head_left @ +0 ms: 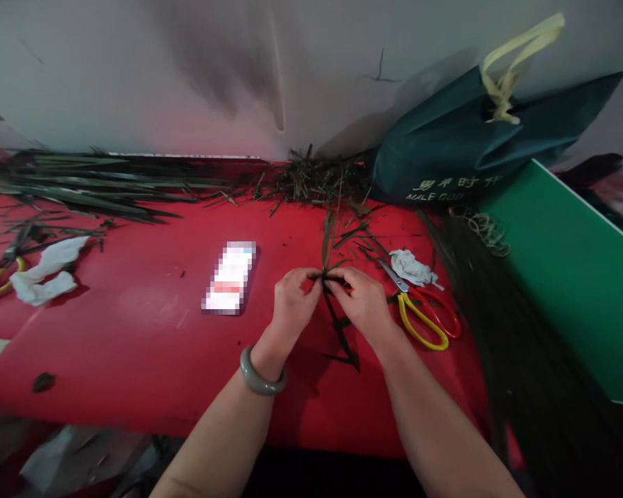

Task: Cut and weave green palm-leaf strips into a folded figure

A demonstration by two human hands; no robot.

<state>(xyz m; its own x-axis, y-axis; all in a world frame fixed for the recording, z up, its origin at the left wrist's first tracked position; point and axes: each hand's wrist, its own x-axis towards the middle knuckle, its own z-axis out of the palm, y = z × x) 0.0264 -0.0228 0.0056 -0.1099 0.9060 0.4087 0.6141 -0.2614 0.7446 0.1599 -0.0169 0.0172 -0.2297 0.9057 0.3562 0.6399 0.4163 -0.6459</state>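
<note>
Both my hands meet above the red tabletop [150, 332], pinching dark green leaf strips [337, 325] between thumbs and fingers. My left hand [295, 297], below a grey-green bangle [262, 373] on the wrist, grips the strips from the left. From the right, my right hand [360, 297] closes on them at the same spot. Some strip ends point up past the fingertips; a bent, knotted-looking part hangs below. The exact grip point is partly hidden by my fingers. Beside my right hand lie scissors [423, 325] with one yellow and one red handle loop.
A phone [229, 278] lies left of my hands. Crumpled tissue [412, 268] sits by the scissors. Long leaves [93, 176] and cut scraps [316, 176] line the wall. A dark bag [446, 152], green board [565, 277] and dark leaf bundle [524, 360] stand right. More tissue [49, 270] lies left.
</note>
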